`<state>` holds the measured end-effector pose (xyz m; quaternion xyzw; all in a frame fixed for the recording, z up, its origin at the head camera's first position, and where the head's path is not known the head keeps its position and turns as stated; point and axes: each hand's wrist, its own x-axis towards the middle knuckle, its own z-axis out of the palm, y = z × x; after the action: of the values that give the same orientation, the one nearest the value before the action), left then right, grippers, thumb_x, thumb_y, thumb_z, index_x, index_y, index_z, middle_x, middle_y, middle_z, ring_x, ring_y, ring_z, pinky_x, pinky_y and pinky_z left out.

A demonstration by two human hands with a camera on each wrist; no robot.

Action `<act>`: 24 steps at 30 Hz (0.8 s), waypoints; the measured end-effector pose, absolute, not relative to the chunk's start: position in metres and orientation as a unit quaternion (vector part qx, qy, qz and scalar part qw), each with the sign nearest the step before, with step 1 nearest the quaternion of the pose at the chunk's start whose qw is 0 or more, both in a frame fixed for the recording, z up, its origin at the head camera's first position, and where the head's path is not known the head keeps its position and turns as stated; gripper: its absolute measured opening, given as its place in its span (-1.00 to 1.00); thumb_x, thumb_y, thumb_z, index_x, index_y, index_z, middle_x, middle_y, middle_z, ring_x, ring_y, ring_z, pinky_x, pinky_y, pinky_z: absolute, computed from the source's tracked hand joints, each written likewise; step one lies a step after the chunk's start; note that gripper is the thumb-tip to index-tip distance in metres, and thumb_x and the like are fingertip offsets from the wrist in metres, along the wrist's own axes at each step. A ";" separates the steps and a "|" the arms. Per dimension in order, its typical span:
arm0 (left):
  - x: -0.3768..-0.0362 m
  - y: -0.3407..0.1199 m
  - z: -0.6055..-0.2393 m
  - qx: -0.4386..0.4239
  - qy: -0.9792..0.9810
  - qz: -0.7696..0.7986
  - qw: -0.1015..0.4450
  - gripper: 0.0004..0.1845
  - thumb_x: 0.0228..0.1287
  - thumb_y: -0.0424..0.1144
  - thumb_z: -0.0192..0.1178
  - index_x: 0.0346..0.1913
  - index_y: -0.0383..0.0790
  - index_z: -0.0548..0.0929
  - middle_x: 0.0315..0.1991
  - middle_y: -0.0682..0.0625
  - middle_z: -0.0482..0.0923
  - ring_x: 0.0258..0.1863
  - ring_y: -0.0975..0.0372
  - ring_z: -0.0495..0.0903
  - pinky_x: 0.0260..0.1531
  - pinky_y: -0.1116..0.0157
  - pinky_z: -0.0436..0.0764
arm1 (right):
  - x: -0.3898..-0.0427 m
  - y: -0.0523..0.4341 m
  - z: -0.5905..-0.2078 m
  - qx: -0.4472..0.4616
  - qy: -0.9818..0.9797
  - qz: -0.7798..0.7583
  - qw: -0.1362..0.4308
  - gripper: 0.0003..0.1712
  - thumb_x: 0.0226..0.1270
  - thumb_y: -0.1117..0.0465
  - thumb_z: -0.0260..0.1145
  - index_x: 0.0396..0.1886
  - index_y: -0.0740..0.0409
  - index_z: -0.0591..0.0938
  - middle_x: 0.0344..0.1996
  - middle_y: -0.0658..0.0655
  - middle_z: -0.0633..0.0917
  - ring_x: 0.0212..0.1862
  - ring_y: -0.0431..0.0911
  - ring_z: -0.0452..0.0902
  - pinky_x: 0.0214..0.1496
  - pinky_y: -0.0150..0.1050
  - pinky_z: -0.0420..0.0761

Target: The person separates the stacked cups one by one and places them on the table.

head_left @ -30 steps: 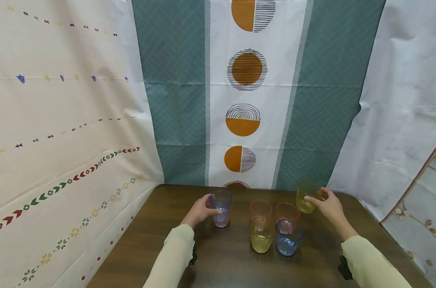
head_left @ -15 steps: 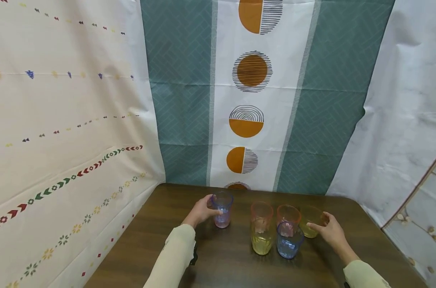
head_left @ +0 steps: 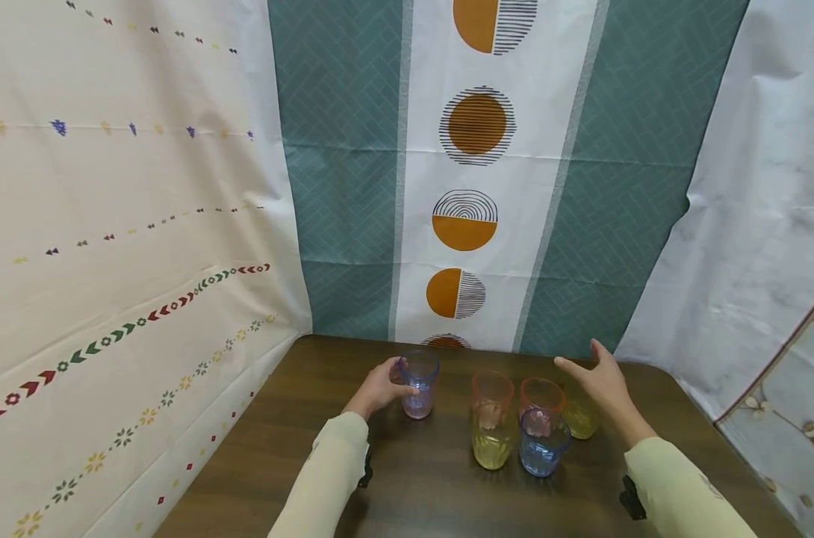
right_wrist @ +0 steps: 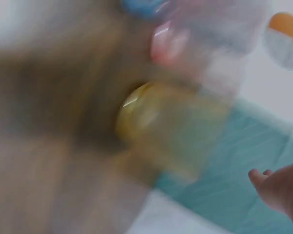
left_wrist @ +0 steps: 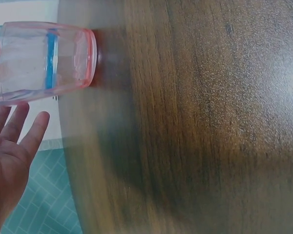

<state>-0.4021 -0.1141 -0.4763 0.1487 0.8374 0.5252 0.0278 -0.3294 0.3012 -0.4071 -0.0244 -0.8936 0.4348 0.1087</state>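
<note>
My left hand [head_left: 380, 390] holds a blue tumbler [head_left: 422, 363] nested in a pink tumbler [left_wrist: 71, 58], thumb on one side and fingers on the other. The pink base is at the table in the left wrist view. My right hand [head_left: 602, 381], thumb and fingers spread with nothing between them, is raised above a yellow tumbler [head_left: 582, 421]. That tumbler stands on the table, blurred in the right wrist view. Left of it are two pink tumblers, one [head_left: 543, 391] behind a blue tumbler [head_left: 540, 451], the other [head_left: 493, 385] behind another yellow tumbler [head_left: 491, 450].
All of this is on a dark wooden table [head_left: 420, 493]. Its far edge meets a green and white patterned cloth [head_left: 343, 224]. A cream printed cloth [head_left: 145, 246] hangs on the left and a pale one [head_left: 750, 224] on the right.
My right hand brought the yellow tumbler down and nearer, beside the right pink one, then let go and rose off it. My left hand keeps its hold on the nested tumblers.
</note>
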 end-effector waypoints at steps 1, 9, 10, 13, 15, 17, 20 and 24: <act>-0.402 -0.114 -0.476 0.149 0.836 0.527 0.028 -0.15 0.09 -0.21 0.52 0.40 -0.34 0.33 0.34 -0.26 0.41 0.33 -0.11 0.39 0.26 -0.06 0.41 | -0.333 0.290 -0.400 -0.014 -0.892 0.438 0.112 0.29 0.31 -0.30 0.29 0.56 0.35 -0.24 0.53 0.46 -0.11 0.50 0.39 -0.16 0.41 0.32 0.06; -0.402 -0.113 -0.478 0.146 0.832 0.535 0.029 -0.16 0.08 -0.22 0.52 0.40 -0.32 0.34 0.33 -0.27 0.42 0.32 -0.12 0.40 0.25 -0.09 0.40 | -0.361 0.178 -0.386 0.061 -0.877 0.470 0.076 0.25 0.15 -0.28 0.45 0.58 0.25 0.01 0.50 0.37 0.15 0.48 0.26 0.08 0.43 0.18 0.19; -0.402 -0.114 -0.479 0.144 0.833 0.533 0.029 -0.16 0.09 -0.21 0.52 0.40 -0.31 0.34 0.32 -0.26 0.43 0.31 -0.12 0.41 0.26 -0.09 0.40 | -0.363 0.163 -0.389 0.067 -0.877 0.470 0.066 0.24 0.14 -0.25 0.46 0.57 0.26 0.04 0.48 0.38 0.18 0.47 0.27 0.10 0.42 0.19 0.21; -0.403 -0.116 -0.483 0.140 0.838 0.526 0.028 -0.19 0.09 -0.20 0.51 0.39 -0.29 0.37 0.27 -0.23 0.48 0.28 -0.10 0.45 0.24 -0.09 0.42 | -0.369 0.125 -0.403 0.082 -0.882 0.462 0.045 0.20 0.12 -0.18 0.51 0.55 0.27 0.10 0.46 0.37 0.24 0.44 0.28 0.17 0.38 0.19 0.28; -0.404 -0.117 -0.487 0.145 0.844 0.516 0.028 -0.19 0.09 -0.20 0.51 0.38 -0.31 0.37 0.22 -0.21 0.53 0.23 -0.08 0.49 0.21 -0.08 0.45 | -0.372 0.104 -0.415 0.092 -0.891 0.443 0.039 0.18 0.12 -0.13 0.53 0.53 0.32 0.13 0.45 0.38 0.25 0.42 0.29 0.19 0.37 0.18 0.30; -0.405 -0.117 -0.492 0.151 0.847 0.509 0.032 -0.20 0.10 -0.22 0.51 0.37 -0.33 0.37 0.17 -0.19 0.56 0.19 -0.05 0.53 0.19 -0.05 0.48 | -0.375 0.089 -0.427 0.105 -0.897 0.427 0.041 0.15 0.10 -0.07 0.56 0.50 0.38 0.17 0.41 0.40 0.30 0.39 0.30 0.24 0.35 0.18 0.33; -0.406 -0.116 -0.497 0.162 0.848 0.503 0.034 -0.21 0.10 -0.25 0.51 0.36 -0.38 0.37 0.12 -0.19 0.60 0.14 -0.03 0.57 0.15 -0.03 0.52 | -0.379 0.075 -0.440 0.121 -0.902 0.411 0.055 0.12 0.07 -0.01 0.59 0.45 0.45 0.23 0.34 0.45 0.37 0.33 0.31 0.33 0.32 0.18 0.37; -0.407 -0.112 -0.498 0.158 0.854 0.495 0.027 -0.21 0.09 -0.19 0.51 0.35 -0.36 0.39 0.12 -0.19 0.60 0.13 -0.04 0.57 0.17 -0.04 0.50 | -0.382 0.068 -0.448 0.114 -0.902 0.409 0.082 0.04 0.06 0.08 0.60 0.39 0.49 0.29 0.22 0.47 0.46 0.23 0.31 0.42 0.28 0.16 0.42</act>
<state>-0.4066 -0.1120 -0.4976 0.1580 0.8538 0.4954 0.0265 -0.3820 0.0677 -0.4484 0.1142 -0.9019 0.4085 0.0818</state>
